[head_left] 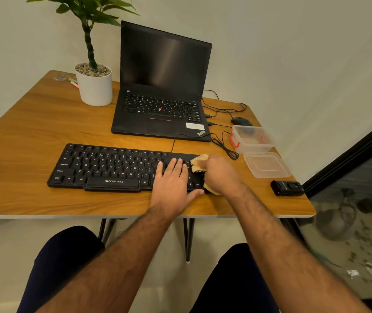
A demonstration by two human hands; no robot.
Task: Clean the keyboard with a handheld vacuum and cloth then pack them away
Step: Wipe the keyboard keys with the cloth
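On the wood-grain laminate desk top [33,123] with its pale edge band, a flat black plastic keyboard [112,168] lies square before me, white legends on its keys and "ZEBRONICS" printed below the space bar. My left hand [172,184] lies flat on the keys near the right end, fingers straight and slightly spread, thumb at the front edge. My right hand [220,175] grips a crumpled tan cloth [199,162] against the keyboard's right end; the fingers are curled round it, with soft folds bulging out above and below the fist.

Behind the keyboard stands an open matte black laptop [162,86], screen dark, a red pointing nub among its keys, a white sticker on the palm rest and "ThinkPad" at its near right corner. Thin black cables [223,145] loop from its right side. A dark rounded mouse [241,121] sits behind a clear rectangular plastic box [252,138] with red clips; its translucent lid [267,164] lies just in front of it. Nearer the desk's right front corner rests a small black boxy device [287,188], apart from both hands; its markings are too small to read.

At the back left, a smooth white cylindrical pot [94,89] topped with pebbles holds a green leafy plant [88,12].
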